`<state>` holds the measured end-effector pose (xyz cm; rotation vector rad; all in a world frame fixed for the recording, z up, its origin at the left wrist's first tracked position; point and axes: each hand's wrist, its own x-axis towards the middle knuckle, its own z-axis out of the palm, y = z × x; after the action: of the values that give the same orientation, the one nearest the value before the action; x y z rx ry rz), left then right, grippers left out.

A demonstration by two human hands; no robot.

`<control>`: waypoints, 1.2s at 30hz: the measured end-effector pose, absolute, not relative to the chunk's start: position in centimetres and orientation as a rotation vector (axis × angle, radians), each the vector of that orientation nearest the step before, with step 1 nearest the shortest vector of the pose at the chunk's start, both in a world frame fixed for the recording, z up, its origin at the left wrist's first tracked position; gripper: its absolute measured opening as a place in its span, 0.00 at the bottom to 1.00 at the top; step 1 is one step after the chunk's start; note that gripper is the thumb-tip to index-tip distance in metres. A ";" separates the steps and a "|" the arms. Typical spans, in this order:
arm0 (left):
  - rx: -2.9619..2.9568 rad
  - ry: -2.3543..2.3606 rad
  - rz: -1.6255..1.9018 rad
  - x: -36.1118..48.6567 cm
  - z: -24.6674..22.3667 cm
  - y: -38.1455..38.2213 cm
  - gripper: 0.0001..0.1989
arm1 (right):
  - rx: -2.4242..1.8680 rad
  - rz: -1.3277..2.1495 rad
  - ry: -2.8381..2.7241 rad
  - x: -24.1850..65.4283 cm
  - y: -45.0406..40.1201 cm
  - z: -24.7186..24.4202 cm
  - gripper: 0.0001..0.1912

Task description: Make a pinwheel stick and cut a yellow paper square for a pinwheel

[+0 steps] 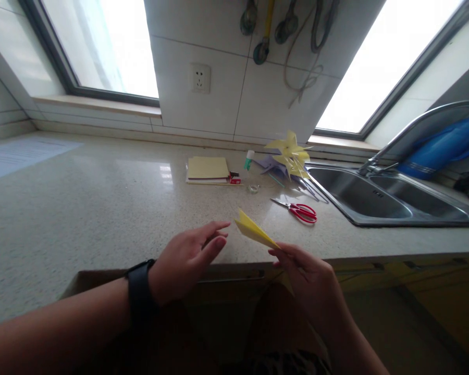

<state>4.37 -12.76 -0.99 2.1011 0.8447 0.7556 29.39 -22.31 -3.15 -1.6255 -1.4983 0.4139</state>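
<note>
A folded piece of yellow paper (254,230) is pinched at its right end by my right hand (307,273), above the counter's front edge. Its layers spread apart toward the left. My left hand (189,260), with a dark band on the wrist, hovers just left of the paper without touching it. Its fingers stretch out with a gap between thumb and forefinger, and nothing is in them. Beyond the paper, red-handled scissors (299,211) lie on the counter with the blades pointing left.
A stack of yellow paper (208,168) lies near the wall, beside a small red box (235,180), a glue stick (249,160) and a clear tape roll (253,188). Yellow and purple paper pinwheels (291,156) rest by the steel sink (352,195). A printed sheet (27,152) lies far left.
</note>
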 end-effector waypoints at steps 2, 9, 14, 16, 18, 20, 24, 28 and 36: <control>1.958 0.785 0.749 4.5 -1.3 -12.5 0.26 | -1.559 0.622 -1.390 28.7 -22.5 -3.5 0.12; 1.678 0.595 0.599 5.0 -1.8 -12.2 0.25 | -1.377 0.890 -1.178 26.0 -23.0 -4.9 0.13; 1.560 0.561 0.529 5.0 -2.0 -11.3 0.31 | -1.336 0.971 -0.995 25.7 -22.9 -5.9 0.15; 1.536 0.544 0.473 5.0 -2.0 -10.8 0.27 | -1.323 1.023 -0.938 25.6 -23.0 -6.2 0.17; 1.539 0.525 0.411 5.0 -2.1 -10.5 0.23 | -1.310 1.080 -0.893 25.4 -23.1 -6.6 0.17; 1.553 0.507 0.360 5.0 -2.0 -10.3 0.20 | -1.301 1.146 -0.854 25.3 -23.2 -6.8 0.17; 1.563 0.485 0.319 4.8 -2.0 -10.2 0.17 | -1.276 1.221 -0.799 25.2 -23.3 -7.2 0.17; 1.530 0.472 0.302 4.9 -2.1 -10.2 0.18 | -1.225 1.289 -0.797 25.2 -23.3 -7.2 0.17; 1.589 0.542 0.327 5.1 -1.7 -10.5 0.15 | -1.195 1.317 -0.742 25.5 -23.5 -6.3 0.16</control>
<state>5.11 -10.49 -1.67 1.5888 0.5418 0.3271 25.51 -23.55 -6.30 -1.1949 -0.7420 1.3173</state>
